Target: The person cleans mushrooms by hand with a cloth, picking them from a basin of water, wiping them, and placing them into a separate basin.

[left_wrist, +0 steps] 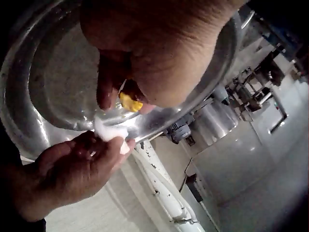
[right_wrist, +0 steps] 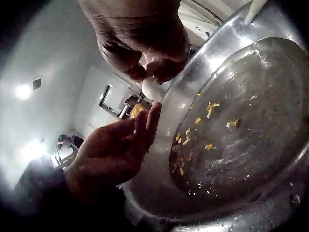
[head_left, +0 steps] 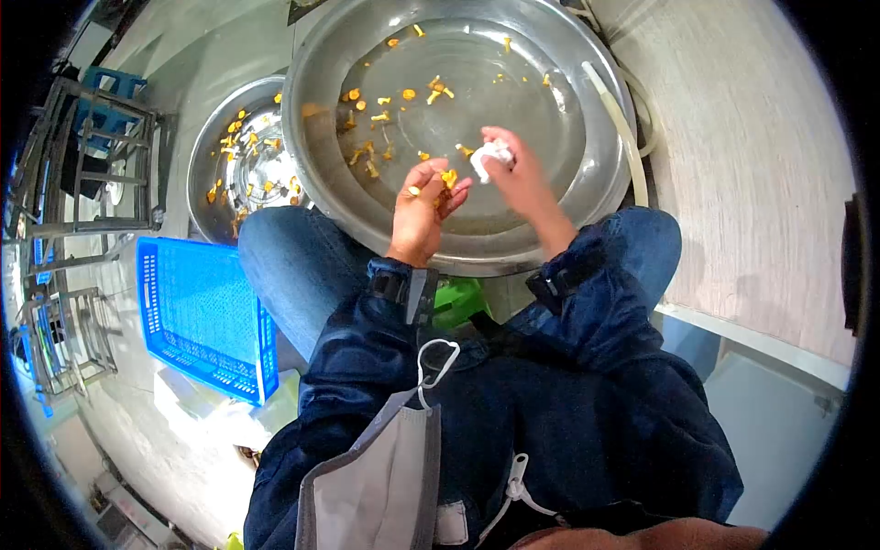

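Over the near part of a large metal basin (head_left: 321,137), my left hand (head_left: 422,215) pinches a small yellow mushroom (head_left: 448,179) between thumb and fingers. Its ruffled cap (left_wrist: 129,102) shows bright in the left wrist view. Just to the right, my right hand (head_left: 522,183) grips a crumpled white wad (head_left: 491,159), soft like a cloth or sponge. In the right wrist view the wad (right_wrist: 152,89) is close above the left fingertips. Several yellow mushrooms (head_left: 434,90) float in the basin's water, mostly toward its left side.
A smaller metal bowl (head_left: 206,174) with several mushrooms in it stands left of the basin. Nearer me is a blue plastic basket (head_left: 197,302) on the floor. A pale hose (head_left: 619,128) hangs over the basin's right rim, beside a light wooden panel (head_left: 733,165).
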A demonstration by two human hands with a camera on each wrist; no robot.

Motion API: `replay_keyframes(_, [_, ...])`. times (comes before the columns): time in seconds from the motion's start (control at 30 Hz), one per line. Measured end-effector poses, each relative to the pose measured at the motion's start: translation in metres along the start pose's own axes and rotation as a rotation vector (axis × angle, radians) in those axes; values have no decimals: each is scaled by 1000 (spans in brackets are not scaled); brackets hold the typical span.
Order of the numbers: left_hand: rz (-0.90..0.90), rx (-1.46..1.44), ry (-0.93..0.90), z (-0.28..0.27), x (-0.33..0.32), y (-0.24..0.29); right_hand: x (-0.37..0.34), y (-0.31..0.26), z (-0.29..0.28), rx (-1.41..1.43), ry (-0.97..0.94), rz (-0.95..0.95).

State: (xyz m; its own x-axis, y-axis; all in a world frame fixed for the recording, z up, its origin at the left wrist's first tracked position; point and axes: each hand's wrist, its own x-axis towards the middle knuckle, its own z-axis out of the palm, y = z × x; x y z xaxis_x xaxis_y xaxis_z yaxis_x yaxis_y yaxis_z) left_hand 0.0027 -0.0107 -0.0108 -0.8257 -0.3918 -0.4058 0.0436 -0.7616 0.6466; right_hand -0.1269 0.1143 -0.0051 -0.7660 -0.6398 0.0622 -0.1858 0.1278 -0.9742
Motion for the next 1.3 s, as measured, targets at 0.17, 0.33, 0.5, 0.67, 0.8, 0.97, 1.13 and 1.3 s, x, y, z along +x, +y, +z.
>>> replay_keyframes(0.17, [112,33,-47,3,1,1,7,-16,-17,179,-13,70])
replay_keyframes(0.33, [13,11,-159,-6,2,-1,7,-37,-16,95,-214,-51])
replay_keyframes(0.5, [-182,-32,-237,-2,-8,9,10,-22,-13,-76,-132,5])
replay_keyframes(0.67, [-216,-134,-263,-2,-5,7,4,-51,-15,-32,-348,-28])
replay_keyframes(0.8, [-270,-243,-292,-16,1,1,11,-33,-18,-71,-87,42])
replay_keyframes(0.97, [-307,-271,-250,-18,3,1,2,-50,-12,-131,-352,5])
replay_keyframes(1.13, [-195,-269,-50,-29,11,5,24,13,-25,-85,-89,247])
replay_keyframes(1.3, [-34,-437,-237,-34,21,16,46,35,-33,3,-202,613])
